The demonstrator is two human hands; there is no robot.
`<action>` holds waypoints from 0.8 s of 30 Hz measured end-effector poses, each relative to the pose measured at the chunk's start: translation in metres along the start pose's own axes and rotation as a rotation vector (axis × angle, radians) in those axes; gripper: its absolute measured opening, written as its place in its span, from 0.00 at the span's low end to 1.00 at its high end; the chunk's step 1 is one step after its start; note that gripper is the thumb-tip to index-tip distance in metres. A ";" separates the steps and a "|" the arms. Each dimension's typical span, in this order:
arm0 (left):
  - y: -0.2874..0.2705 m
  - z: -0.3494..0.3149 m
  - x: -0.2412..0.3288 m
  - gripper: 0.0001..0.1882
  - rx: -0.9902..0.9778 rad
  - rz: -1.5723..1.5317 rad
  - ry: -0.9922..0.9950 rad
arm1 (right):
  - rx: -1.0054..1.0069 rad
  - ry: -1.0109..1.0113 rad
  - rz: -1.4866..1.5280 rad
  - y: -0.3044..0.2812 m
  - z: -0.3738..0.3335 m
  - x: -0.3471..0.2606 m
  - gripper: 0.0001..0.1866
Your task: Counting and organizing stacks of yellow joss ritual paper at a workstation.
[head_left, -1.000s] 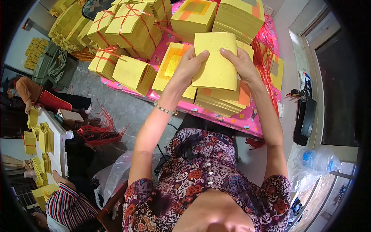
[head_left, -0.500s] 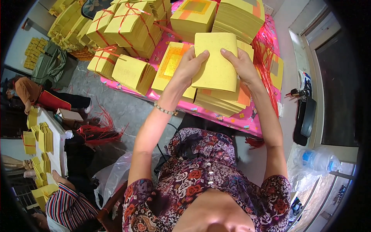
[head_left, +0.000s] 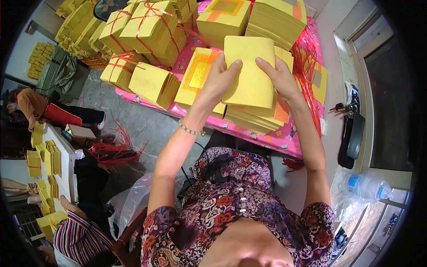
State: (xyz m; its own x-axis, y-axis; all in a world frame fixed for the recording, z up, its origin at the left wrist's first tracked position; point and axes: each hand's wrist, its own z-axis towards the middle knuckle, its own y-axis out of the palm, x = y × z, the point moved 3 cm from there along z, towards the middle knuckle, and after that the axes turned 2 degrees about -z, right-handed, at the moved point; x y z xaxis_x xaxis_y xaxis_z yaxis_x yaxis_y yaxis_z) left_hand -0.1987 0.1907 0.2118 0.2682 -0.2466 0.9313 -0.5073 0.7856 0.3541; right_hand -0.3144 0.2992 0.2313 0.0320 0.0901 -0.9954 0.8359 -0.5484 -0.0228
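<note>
Between my two hands I grip a folded bundle of yellow paper, raised over the table's near edge. My left hand wraps its left side, thumb on the front face. On the opposite side my right hand does the same, its thumb also flat on the paper; the fingers behind are hidden. Beneath the bundle lies a stack of yellow paper with an orange patch. Just left of my left hand is another yellow stack with a golden square. Red plastic ribbons hang beside my right hand.
A pink patterned cloth covers the table. Ribbon-tied yellow bundles and tall loose stacks stand at the back. A folded bundle sits at the left edge. Two people work at a white table on the left.
The bundle and both hands have shifted very slightly, the paper a little to the right. My grip looks the same.
</note>
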 end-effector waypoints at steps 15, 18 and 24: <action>0.017 -0.046 0.019 0.23 -0.042 0.016 0.315 | -0.102 -0.289 -0.026 0.001 -0.032 -0.014 0.21; 0.015 -0.050 0.020 0.21 -0.018 0.032 0.296 | -0.104 -0.301 -0.051 0.005 -0.042 -0.019 0.23; 0.012 -0.064 0.027 0.19 0.015 -0.028 0.303 | -0.075 -0.398 0.075 0.011 -0.048 -0.031 0.19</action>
State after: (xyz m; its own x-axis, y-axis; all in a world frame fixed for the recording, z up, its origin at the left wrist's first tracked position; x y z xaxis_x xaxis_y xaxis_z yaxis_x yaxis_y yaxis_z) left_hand -0.1455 0.2301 0.2358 0.5137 -0.0857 0.8537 -0.5073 0.7721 0.3828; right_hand -0.2796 0.3305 0.2669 -0.1072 -0.2845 -0.9527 0.8776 -0.4773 0.0438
